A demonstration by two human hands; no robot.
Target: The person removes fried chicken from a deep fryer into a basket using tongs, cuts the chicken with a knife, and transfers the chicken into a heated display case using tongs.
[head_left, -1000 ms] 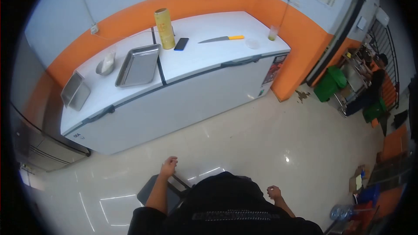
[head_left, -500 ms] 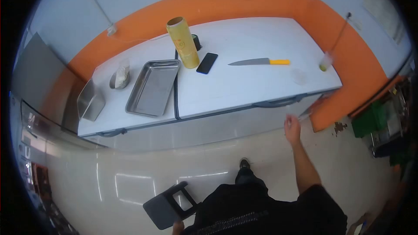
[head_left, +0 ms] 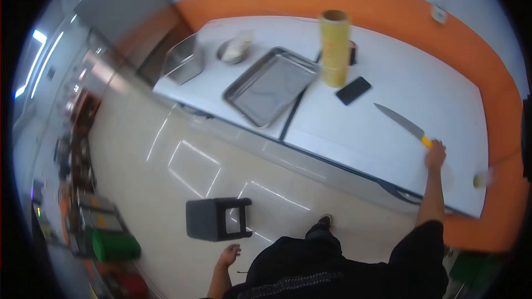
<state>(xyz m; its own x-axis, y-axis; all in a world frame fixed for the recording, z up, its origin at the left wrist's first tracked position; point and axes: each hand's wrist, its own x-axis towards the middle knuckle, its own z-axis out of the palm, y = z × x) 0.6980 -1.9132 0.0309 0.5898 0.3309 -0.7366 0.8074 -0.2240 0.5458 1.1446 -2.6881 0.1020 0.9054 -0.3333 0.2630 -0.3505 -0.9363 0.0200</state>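
Your left hand (head_left: 229,254) hangs loosely open, while your right hand (head_left: 436,156), closure unclear, covers the rear handle (head_left: 426,141) of the knife (head_left: 400,119) on the surface (head_left: 343,138), where a slack hold could swing it into the phone (head_left: 353,90).

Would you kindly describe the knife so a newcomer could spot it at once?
On the long white counter, look past the black phone to the right hand. There is the knife, its yellow handle at that hand; only it has a long, pointed grey blade.

White lights (head_left: 39,36) glow at upper left, glare streaks the floor (head_left: 147,205), and fisheye edges bend and blur.
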